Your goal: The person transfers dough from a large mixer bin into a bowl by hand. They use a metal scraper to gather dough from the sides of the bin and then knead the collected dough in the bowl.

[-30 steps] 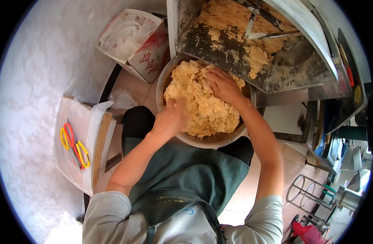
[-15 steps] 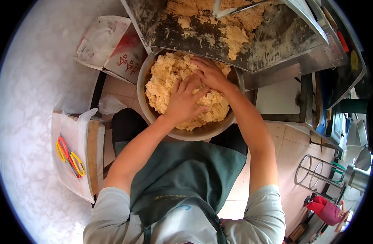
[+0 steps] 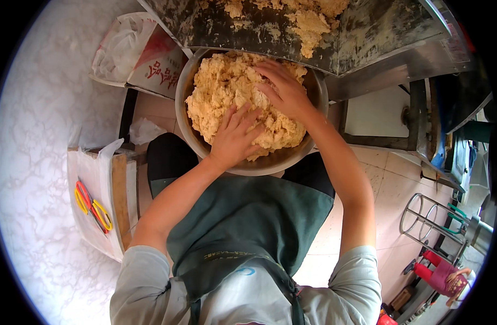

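Below, metal bowl (image 3: pixel 183 116) (heaped) with crumbly dough (image 3: pixel 221 92), both hands pressing.

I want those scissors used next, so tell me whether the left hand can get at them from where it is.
Probably yes. The left hand rests on the dough in the metal bowl, gripping nothing. The scissors lie uncovered on the white bag at the person's left, with nothing between.
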Demonstrator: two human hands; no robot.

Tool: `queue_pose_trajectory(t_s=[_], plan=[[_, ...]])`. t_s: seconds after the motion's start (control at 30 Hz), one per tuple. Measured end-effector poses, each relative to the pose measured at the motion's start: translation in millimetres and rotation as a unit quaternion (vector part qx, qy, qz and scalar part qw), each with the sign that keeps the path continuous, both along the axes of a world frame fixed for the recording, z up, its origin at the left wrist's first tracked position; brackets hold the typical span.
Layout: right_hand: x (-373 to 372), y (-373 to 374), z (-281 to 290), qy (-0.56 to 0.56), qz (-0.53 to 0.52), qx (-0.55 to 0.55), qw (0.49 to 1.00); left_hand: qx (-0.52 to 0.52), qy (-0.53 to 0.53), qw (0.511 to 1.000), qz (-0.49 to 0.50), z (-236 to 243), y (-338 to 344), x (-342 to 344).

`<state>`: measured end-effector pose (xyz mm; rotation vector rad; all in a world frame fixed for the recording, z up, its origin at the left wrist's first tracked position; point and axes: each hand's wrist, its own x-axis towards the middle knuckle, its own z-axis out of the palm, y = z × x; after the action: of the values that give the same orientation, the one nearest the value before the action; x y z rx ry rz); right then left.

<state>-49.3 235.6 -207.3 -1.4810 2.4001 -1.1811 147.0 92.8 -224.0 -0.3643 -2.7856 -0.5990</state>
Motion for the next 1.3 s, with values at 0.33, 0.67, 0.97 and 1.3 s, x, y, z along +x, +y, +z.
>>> queue_pose_trajectory(t_s=[0.33,0.67,0.97,1.3], plan=[[100.7,73.1,-8.5,0.016,-0.082,0.009,0.996,-0.043,-0.008,0.999,-0.008,-20.7,8.4,26.7],[81.0,79.9,-32.7,-0.041,-0.217,-0.115,0.968,0.013,0.024,0.999,-0.025,-8.4,16.9,27.2],[52.3,94.8,-81.0,-0.071,-0.331,-0.064,0.939,-0.025,0.023,0.991,-0.127,-33.3,18.0,44.2],[57.1,97.2,-76.1,0.014,-0.327,0.022,0.945,0.058,-0.009,0.983,-0.174,-20.5,18.9,45.7]])
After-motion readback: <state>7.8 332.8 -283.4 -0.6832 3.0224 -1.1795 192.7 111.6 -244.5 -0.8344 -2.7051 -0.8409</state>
